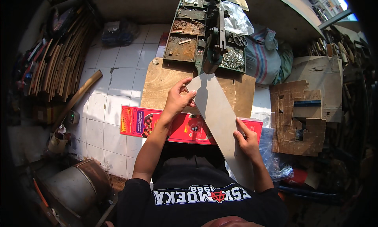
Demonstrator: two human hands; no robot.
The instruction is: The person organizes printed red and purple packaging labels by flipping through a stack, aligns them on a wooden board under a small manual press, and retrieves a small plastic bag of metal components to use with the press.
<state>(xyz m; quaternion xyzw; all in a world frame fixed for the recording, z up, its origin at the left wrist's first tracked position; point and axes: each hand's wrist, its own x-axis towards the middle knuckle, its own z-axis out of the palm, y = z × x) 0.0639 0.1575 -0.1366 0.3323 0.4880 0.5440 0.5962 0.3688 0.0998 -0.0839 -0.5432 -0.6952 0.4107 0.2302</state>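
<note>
A long grey board (220, 109), flat and pale, runs at a slant from the dark metal press (212, 59) down toward my body on the right. Its far end lies beneath the press head. My left hand (177, 101) pinches the board's left edge near that end, thumb and fingers bent. Lower down, my right hand (248, 141) grips the opposite edge, with the fingers partly hidden under the board. Red printed card sheets (189, 128) lie under the board at the near side of the wooden tabletop (161, 83).
A divided metal tray (181, 46) with small parts flanks the press; shiny metal bits (233, 58) fill its right side, near scissors (239, 39). Cut cardboard (283, 120) stands at right, stacked boards (63, 61) at left. A metal drum (75, 185) sits lower left.
</note>
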